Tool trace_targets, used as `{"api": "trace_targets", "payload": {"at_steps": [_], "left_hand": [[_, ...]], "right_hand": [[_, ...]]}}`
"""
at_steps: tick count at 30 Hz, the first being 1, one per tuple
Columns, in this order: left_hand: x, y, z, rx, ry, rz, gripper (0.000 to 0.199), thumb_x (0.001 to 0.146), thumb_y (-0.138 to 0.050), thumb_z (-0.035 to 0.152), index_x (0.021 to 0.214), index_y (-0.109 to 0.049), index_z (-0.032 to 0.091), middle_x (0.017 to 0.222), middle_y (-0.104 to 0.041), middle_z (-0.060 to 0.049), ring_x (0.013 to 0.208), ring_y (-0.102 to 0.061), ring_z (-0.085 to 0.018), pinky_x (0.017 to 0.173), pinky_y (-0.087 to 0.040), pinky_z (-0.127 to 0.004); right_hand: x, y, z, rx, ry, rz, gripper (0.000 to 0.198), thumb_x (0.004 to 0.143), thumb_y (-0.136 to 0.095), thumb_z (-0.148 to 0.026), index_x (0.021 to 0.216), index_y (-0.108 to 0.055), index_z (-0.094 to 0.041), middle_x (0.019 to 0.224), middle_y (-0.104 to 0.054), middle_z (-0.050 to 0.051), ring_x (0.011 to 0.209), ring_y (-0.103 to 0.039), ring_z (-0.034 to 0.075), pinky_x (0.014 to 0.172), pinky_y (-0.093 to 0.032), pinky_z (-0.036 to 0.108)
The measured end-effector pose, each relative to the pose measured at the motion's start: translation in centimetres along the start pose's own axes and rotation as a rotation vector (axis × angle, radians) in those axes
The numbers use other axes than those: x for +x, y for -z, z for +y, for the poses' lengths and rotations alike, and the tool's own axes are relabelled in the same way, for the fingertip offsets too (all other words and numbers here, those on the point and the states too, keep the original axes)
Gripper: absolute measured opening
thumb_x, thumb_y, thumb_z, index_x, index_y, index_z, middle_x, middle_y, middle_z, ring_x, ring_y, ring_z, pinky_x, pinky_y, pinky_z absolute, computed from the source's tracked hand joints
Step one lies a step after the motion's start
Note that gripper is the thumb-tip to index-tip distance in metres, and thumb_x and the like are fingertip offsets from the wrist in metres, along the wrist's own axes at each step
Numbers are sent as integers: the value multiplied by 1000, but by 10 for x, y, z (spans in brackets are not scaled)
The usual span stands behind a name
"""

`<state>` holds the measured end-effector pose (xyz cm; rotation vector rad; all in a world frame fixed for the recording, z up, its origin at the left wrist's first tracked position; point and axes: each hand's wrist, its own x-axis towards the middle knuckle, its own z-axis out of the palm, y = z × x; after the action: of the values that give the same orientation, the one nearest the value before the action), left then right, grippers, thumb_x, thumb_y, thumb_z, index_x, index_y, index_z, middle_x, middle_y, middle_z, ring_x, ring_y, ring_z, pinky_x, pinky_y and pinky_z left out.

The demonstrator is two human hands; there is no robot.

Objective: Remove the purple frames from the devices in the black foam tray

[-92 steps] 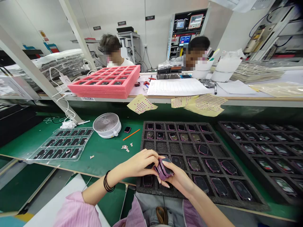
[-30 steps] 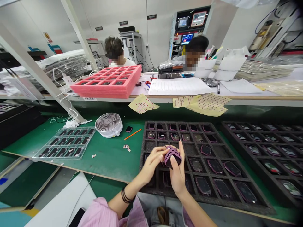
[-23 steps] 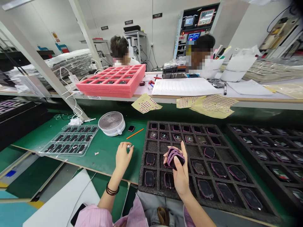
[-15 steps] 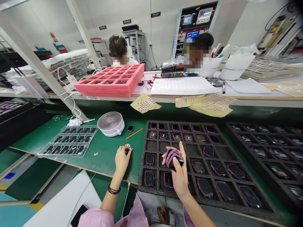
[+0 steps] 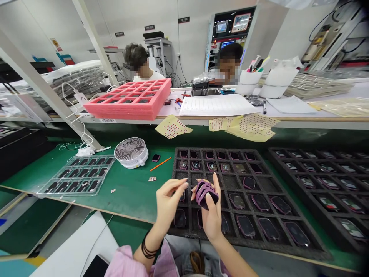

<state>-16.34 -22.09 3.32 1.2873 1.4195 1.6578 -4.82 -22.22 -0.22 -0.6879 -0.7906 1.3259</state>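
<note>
Several purple-framed smartwatches (image 5: 205, 193) are bunched together in my right hand (image 5: 212, 219), its thumb pressed on a dark screen and its index finger stretched out. Just left of them is my left hand (image 5: 167, 202), thumb and fingertips pinched together; whatever they hold is too small to make out. The two hands are apart. Beneath them lies a dark foam tray (image 5: 184, 177) with watches in many of its compartments. Small pale pieces (image 5: 152, 179) rest on the green mat (image 5: 129, 188), near an orange stick (image 5: 160, 164) and a single watch (image 5: 156, 158).
A white fan (image 5: 131, 152) stands behind the mat's middle, with a clear plastic tray (image 5: 99, 184) of dark parts to its left. Another foam tray (image 5: 272, 161) is at the right. A pink foam tray (image 5: 155, 109) and papers (image 5: 216, 105) lie on the shelf. Two people sit beyond.
My left hand has lifted from the small pale pieces and moved right, close to the watches, fingers pinched. My right hand still holds the watches. The view has shifted slightly.
</note>
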Motion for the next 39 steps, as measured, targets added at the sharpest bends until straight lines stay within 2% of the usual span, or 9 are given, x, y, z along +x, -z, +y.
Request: {"api": "trace_targets", "payload": {"at_steps": [3,7,15,20,26,37,39], "left_hand": [[-10,-25,14,-79,-17,-53,16,79,-67,30,87,-76,20,77,-66,-4,65,-57,-12,54,-46,-21],[-16,-36,10,-52,-38,-26,13,80,-67,27,88,-76,22,76,-63,-3,74,-57,-13,63,-46,-22],[-20,-43,5,-81,-34,69,12,79,-68,26,87,-76,21,72,-60,-1,70,-54,-11,63,-44,-22],[-24,-47,3,-92,4,62,13,78,-68,27,84,-76,20,67,-56,0,65,-50,-10,57,-41,-20],[-25,-47,1,-189,65,89,14,78,-69,30,83,-76,18,69,-56,0,66,-52,-10,60,-43,-20],[-27,-49,-3,-91,4,70,16,79,-67,32,84,-76,19,69,-58,-2,69,-54,-13,64,-46,-24],[-28,-49,-4,-80,-6,53,19,82,-64,34,84,-76,20,74,-59,-4,73,-56,-15,68,-48,-26]], "right_hand": [[-3,-2,0,-4,13,55,62,88,-52,-38,144,-27,-34,119,-55,4,104,-56,19,93,-43,39],[-3,-3,-1,-11,21,82,64,88,-50,-41,146,-23,-33,122,-56,4,112,-53,20,101,-37,41],[-5,-4,3,-38,60,84,65,88,-50,-41,146,-21,-32,125,-53,5,110,-54,21,100,-37,42],[-6,-1,8,-61,107,77,62,89,-48,-41,145,-25,-31,125,-53,6,111,-52,21,101,-35,44],[-7,-1,8,-69,109,72,61,89,-49,-40,144,-26,-31,126,-51,6,114,-50,21,101,-35,44],[-7,-1,7,-84,89,82,64,88,-51,-41,145,-23,-33,128,-48,6,113,-50,22,102,-33,48],[-6,-1,7,-91,98,101,64,87,-51,-42,145,-23,-33,127,-48,6,114,-49,23,102,-33,49]]}}
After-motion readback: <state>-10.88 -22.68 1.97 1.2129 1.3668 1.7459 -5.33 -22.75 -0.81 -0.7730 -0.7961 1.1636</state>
